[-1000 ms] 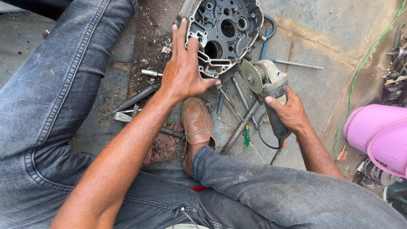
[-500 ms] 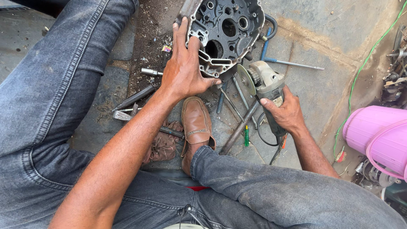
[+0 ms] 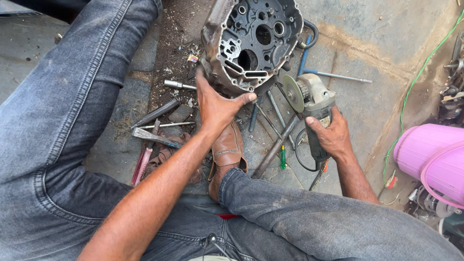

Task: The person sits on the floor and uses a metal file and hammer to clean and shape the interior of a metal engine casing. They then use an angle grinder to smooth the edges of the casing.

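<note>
Between the person's spread legs, on a gritty concrete floor (image 3: 386,58), a dark metal engine casing (image 3: 253,41) stands tilted at twelve o'clock, its open, cavity-filled face turned toward the camera. The left hand (image 3: 217,104) presses against the casing's lower rim, fingers spread and thumb hooked along the edge; it looks placed there to brace the part so it cannot rock or slide while the tool meets it. The right hand (image 3: 331,135), at about three o'clock from the left one, is wrapped closed around the body of a grey angle grinder (image 3: 314,104). The grinder's disc (image 3: 293,93) points up toward the casing's lower right edge and sits just beside it; whether it touches the metal I cannot tell. Holding the grinder low on its body seems to keep the fingers well back from the disc.

A brown leather shoe (image 3: 228,152) rests at six o'clock under the left hand, toe toward the casing, likely as a second stop against sliding. Loose tools lie around within reach: a flat chisel (image 3: 154,137) and steel rods at nine o'clock, a long bar (image 3: 276,147) and a green-handled screwdriver (image 3: 282,157) under the grinder. A pink plastic tub (image 3: 427,154) sits at four o'clock, well apart from the work.
</note>
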